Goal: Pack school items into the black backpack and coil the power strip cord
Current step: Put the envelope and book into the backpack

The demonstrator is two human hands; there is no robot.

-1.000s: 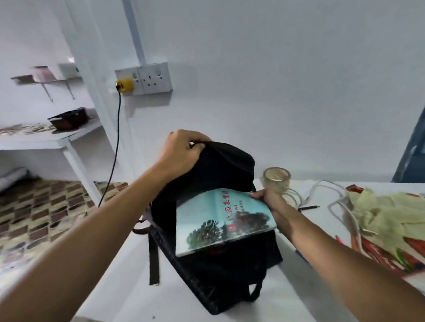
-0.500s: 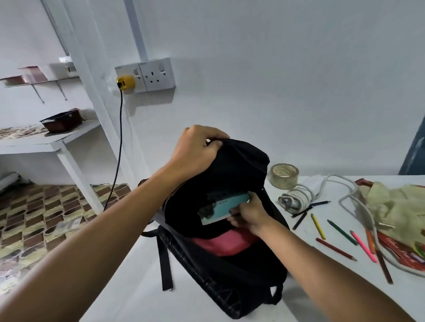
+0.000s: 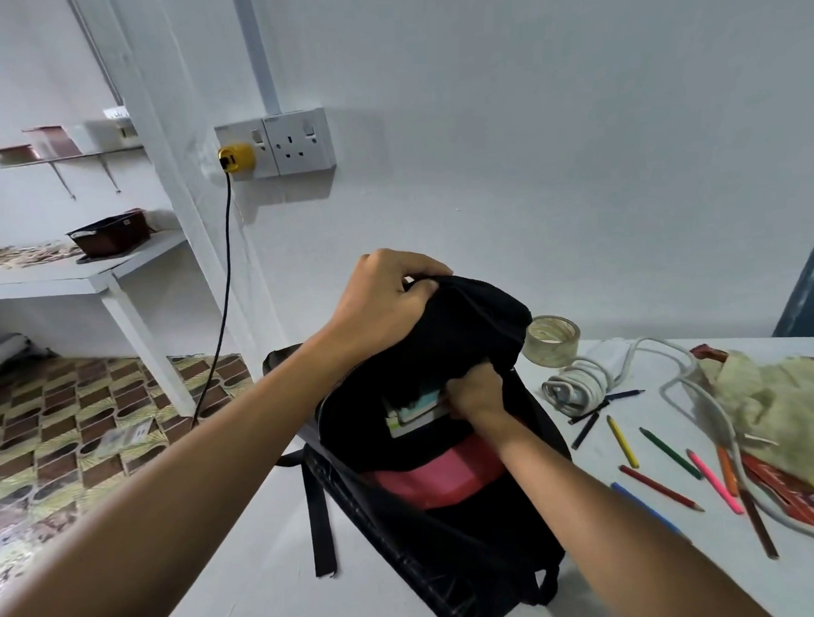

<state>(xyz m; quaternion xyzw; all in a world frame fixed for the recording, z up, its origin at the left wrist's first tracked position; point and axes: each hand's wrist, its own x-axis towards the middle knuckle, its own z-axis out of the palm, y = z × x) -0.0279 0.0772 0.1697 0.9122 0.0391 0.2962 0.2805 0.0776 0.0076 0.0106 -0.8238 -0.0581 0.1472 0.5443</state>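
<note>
The black backpack point(image 3: 454, 532) stands on the white table point(image 3: 249, 566) with its mouth open. My left hand point(image 3: 386, 304) grips the top flap and holds it up. My right hand point(image 3: 475, 392) reaches into the opening, fingers curled on the edge of a light-blue book point(image 3: 417, 409) that is almost fully inside. A pink-red item point(image 3: 433, 479) shows in the lower pocket. The white power strip point(image 3: 583, 384) with its partly coiled cord lies right of the bag. Several coloured pencils point(image 3: 659, 474) are scattered on the table.
A roll of clear tape point(image 3: 550, 341) sits behind the bag. A yellowish cloth point(image 3: 773, 402) over a red pencil box lies at the right edge. A wall socket point(image 3: 299, 141) holds a yellow plug with a black cable. A shelf point(image 3: 64, 279) stands at left.
My right hand has pushed the blue book down into the backpack; only its edge now shows. My left hand keeps holding the flap. The view shifted a little right.
</note>
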